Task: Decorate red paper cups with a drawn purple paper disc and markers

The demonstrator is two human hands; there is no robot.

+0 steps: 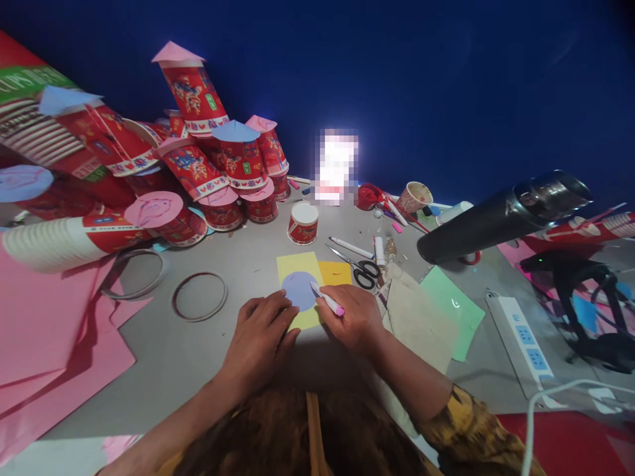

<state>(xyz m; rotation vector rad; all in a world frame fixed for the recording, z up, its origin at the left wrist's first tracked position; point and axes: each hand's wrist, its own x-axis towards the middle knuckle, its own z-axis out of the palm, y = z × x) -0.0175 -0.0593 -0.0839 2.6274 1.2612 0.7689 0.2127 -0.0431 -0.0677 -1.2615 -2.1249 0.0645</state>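
Observation:
A round lavender paper disc (298,291) lies on a pale yellow sheet (300,262) in front of me. My left hand (265,324) rests with fingers stretched, its fingertips touching the disc's left and lower edge. In my right hand (354,317) is a white marker (326,301) with a pink end, its tip at the disc's upper right edge. An orange paper piece (336,272) sits just behind that hand. Black-handled scissors (358,268) and a white pen (351,247) lie beyond it. A red paper cup (303,223) stands upside down behind the yellow sheet.
Red cups with paper tops (238,158) are stacked at left, near two tape rings (200,297) and pink sheets (40,311). On the right are a dark thermos (496,215), green paper (459,311), a beige cloth (421,317) and a power strip (520,337). A blurred bright screen (337,165) stands behind.

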